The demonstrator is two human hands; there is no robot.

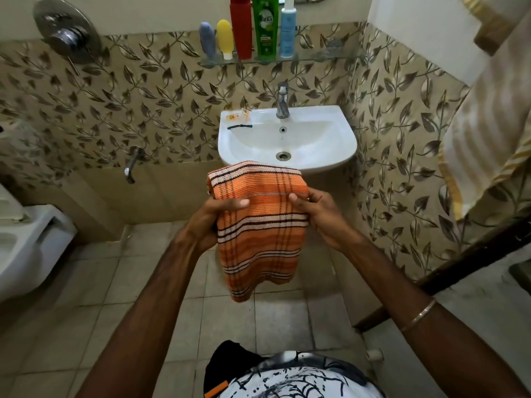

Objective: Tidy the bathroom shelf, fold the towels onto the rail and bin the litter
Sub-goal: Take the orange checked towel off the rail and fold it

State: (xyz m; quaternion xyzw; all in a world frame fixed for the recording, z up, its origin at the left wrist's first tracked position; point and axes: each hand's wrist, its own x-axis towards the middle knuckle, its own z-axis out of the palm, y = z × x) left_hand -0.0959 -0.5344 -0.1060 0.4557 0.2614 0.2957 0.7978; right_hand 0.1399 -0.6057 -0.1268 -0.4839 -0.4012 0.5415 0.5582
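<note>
An orange towel (pixel 260 225) with white and brown stripes hangs folded in front of me, just below the sink. My left hand (pixel 214 218) grips its left edge with the thumb laid across the front. My right hand (pixel 314 212) pinches its right edge. A glass shelf (pixel 321 57) on the wall holds several bottles: a grey tube (pixel 207 40), a yellow tube (pixel 224 38), a red bottle (pixel 241 27), a green bottle (pixel 265 24) and a blue-and-white bottle (pixel 288 30). A yellow-and-white towel (pixel 485 133) hangs at the right.
The white sink (pixel 342 139) has a tap (pixel 282 100), an orange wrapper (pixel 234 117) and a dark razor (pixel 240 126) on its left rim. A toilet (pixel 26 242) stands at the left. A shower valve (pixel 67 35) and a low tap (pixel 132 165) are on the tiled wall.
</note>
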